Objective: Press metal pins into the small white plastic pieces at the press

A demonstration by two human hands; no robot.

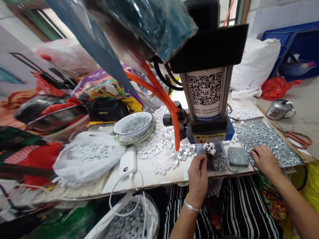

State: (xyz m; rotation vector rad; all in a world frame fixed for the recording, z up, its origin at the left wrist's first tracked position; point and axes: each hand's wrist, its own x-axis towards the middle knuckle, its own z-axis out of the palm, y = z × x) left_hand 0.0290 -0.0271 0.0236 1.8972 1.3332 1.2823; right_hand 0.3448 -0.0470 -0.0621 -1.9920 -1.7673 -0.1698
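My left hand (198,174), wearing a silver bangle, is closed in a pinch at the front of a bench press (208,99). Whatever lies between its fingertips is hidden. Just beyond the fingers, a small cluster of white plastic pieces (209,148) sits beneath the press head. To the right of this are a small pile of metal pins (220,162) and a grey block (238,156). My right hand (266,161) rests at the near left edge of a tray (296,159) full of loose metal pins (266,139). Its fingers are curled together, and I cannot see what they hold.
White plastic pieces (161,142) spread left of the press. An enamel bowl of pins (134,125), a plastic bag of white pieces (89,152) and a white power bank (128,162) stand there. Red-handled scissors (297,138) and a metal mug (279,109) are at right. Orange hoses (171,109) hang close.
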